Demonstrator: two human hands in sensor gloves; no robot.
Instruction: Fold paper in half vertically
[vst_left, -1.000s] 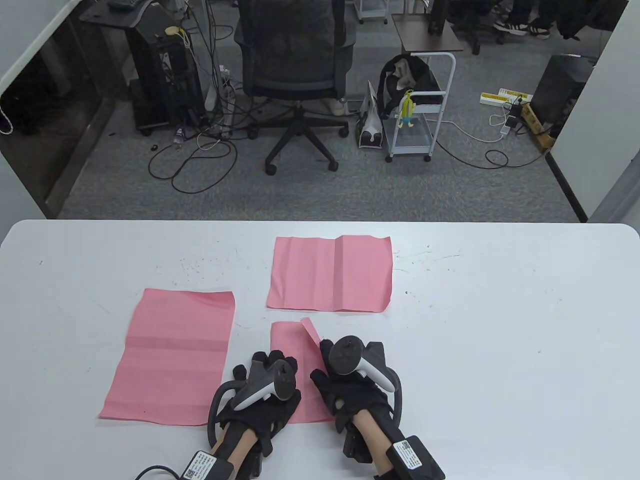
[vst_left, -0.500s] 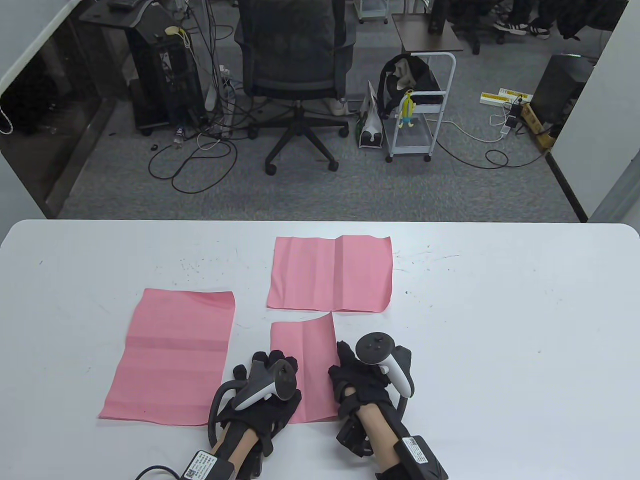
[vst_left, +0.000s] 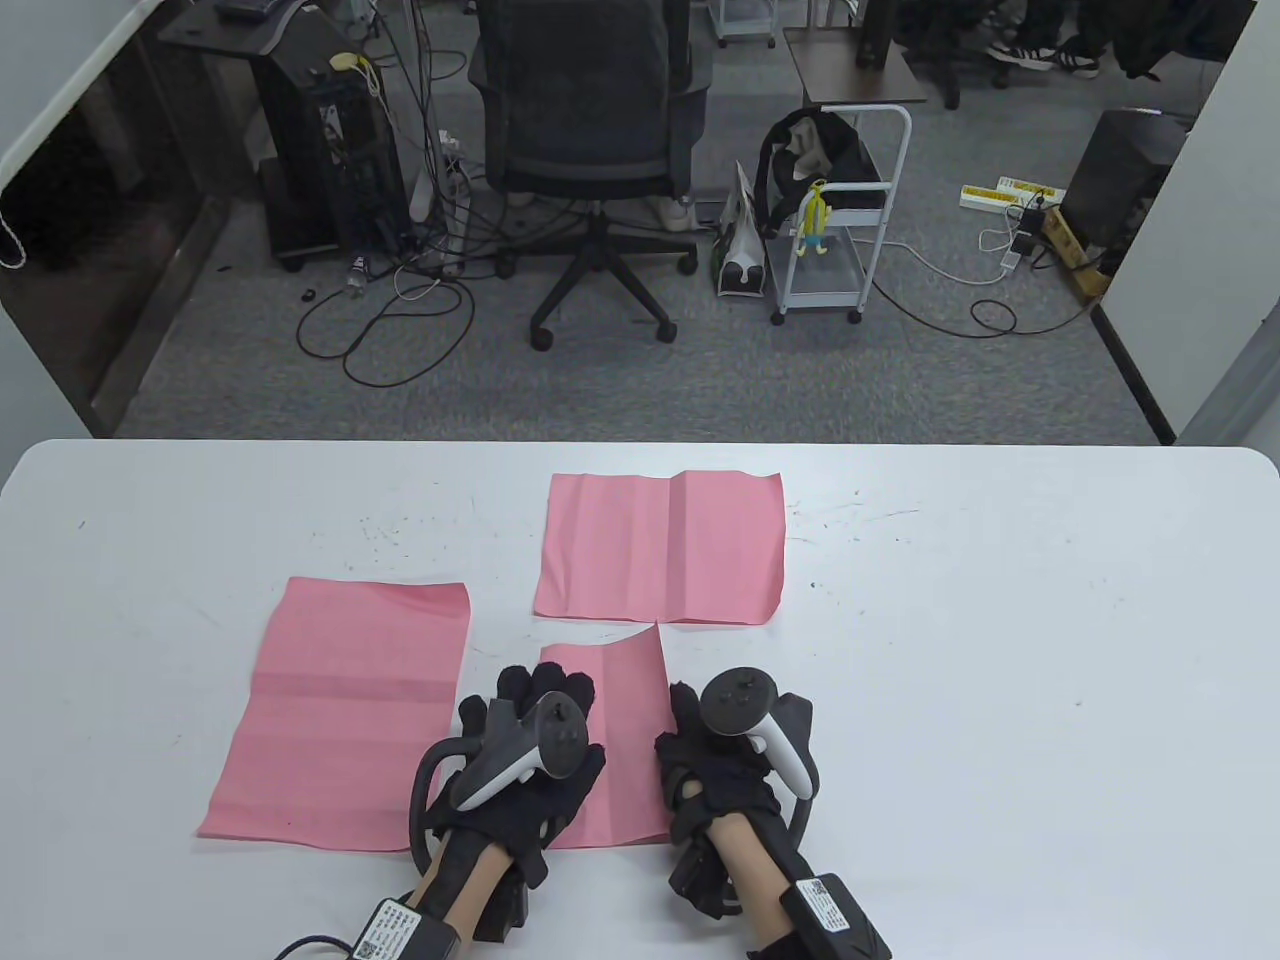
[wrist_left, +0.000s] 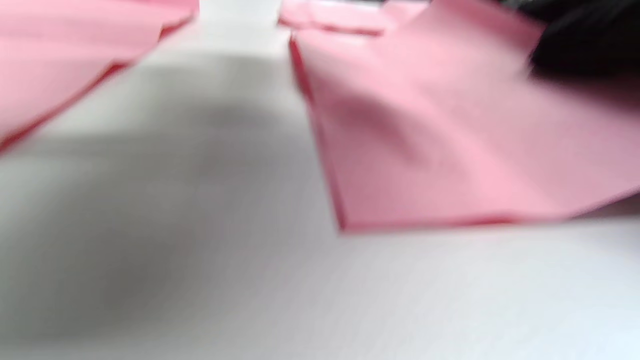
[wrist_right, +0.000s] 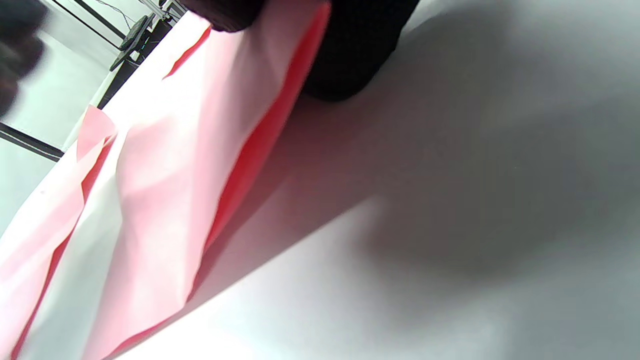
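Three pink paper sheets (vst_left: 630, 735), two hands (vst_left: 525, 770)

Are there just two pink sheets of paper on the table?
No, the table view shows three: a large sheet on the left, another sheet farther back, and the folded paper between the two hands.

Beyond the white counter (vst_left: 1000, 600), grey carpet (vst_left: 700, 390) holds a black office chair (vst_left: 590, 120) at twelve o'clock and a white trolley (vst_left: 850, 230) at one o'clock.
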